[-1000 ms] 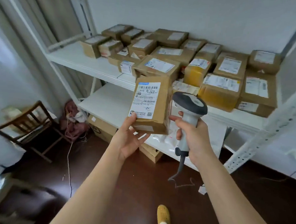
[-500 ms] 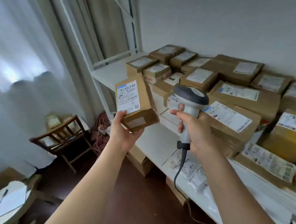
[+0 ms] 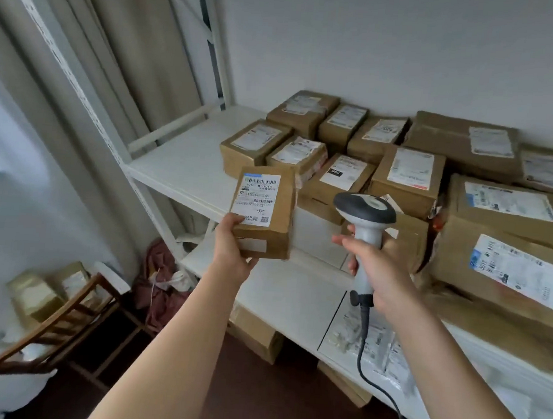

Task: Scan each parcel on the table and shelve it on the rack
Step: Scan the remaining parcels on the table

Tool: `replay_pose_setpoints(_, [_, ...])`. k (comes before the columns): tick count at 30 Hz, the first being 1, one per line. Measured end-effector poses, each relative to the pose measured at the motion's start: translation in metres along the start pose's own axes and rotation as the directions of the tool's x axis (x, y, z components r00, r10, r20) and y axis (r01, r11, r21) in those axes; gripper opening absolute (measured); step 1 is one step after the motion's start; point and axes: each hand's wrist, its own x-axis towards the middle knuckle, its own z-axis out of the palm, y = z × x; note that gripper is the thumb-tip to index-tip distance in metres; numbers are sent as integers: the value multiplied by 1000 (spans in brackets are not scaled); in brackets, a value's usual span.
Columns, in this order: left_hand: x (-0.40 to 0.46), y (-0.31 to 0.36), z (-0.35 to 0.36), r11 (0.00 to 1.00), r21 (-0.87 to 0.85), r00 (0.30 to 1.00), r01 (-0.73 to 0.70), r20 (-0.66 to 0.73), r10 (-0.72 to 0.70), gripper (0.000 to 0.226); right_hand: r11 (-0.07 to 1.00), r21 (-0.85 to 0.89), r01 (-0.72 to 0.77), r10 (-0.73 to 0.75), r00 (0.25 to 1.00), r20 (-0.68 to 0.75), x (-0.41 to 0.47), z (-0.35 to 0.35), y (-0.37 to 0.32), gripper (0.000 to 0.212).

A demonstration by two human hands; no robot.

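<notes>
The left hand [image 3: 234,249] holds a small brown cardboard parcel with a white barcode label [image 3: 263,210] upright in the air, thumb on its label face and fingers curled behind, just in front of the front edge of the white metal rack [image 3: 180,168]. The right hand [image 3: 378,267] grips the handle of a grey-and-white corded barcode scanner [image 3: 364,211], fingers wrapped round it, forefinger stretched forward. Many brown labelled boxes [image 3: 406,175] already crowd the rack's upper shelf toward its right and back, so shelving looks well advanced. This parcel is not yet shelved; bare shelf remains at the left front corner. The table is out of view.
</notes>
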Motion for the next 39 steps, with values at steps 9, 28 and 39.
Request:
replay_pose_setpoints(9, [68, 32, -4, 989, 130, 986, -68, -141, 86, 60, 1000, -30, -3, -1, 992, -129, 10, 40, 8, 15])
replay_pose_setpoints(28, [39, 20, 36, 872, 314, 784, -376, -393, 480, 38, 998, -18, 62, -64, 983, -173, -17, 25, -6, 20])
replay_pose_setpoints(39, [-125, -91, 161, 666, 254, 713, -701, 227, 664, 31, 975, 68, 210, -178, 930, -321, -141, -124, -41, 21])
